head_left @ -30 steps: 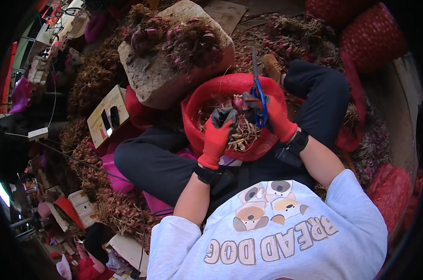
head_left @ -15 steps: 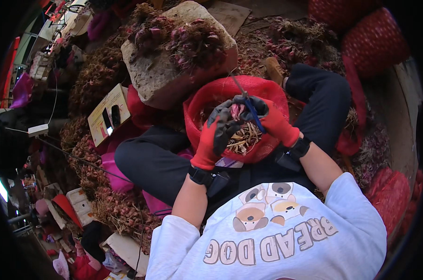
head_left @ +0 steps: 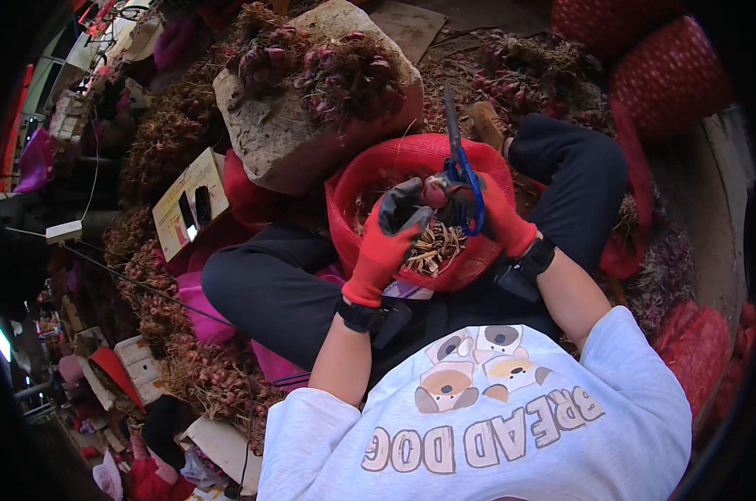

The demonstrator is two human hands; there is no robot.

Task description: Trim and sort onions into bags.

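Both my hands wear red gloves with dark grey palms and fingers, held over an open red mesh bag [head_left: 353, 179] between my legs. My left hand [head_left: 392, 230] is curled, its fingertips at a small purple-red shallot [head_left: 434, 192]. My right hand [head_left: 490, 209] grips blue-handled scissors [head_left: 479, 196], their blades pointing up and away past the bag's far rim. Its dark fingertips also meet the shallot from the right. Dry, pale stem trimmings [head_left: 432, 250] lie in the bag below.
Bunches of shallots [head_left: 353, 79] sit on a pale block [head_left: 265, 138] beyond the bag. More shallots with dry stems [head_left: 215, 376] are heaped at left. Two dark phone-like objects rest on a yellowish board [head_left: 173, 230]. Filled red mesh sacks [head_left: 670, 75] stand far right.
The scissors have swung from pointing up-left to nearly straight away from me, clear of the shallot. My right hand has turned, and the shallot has shifted slightly right.
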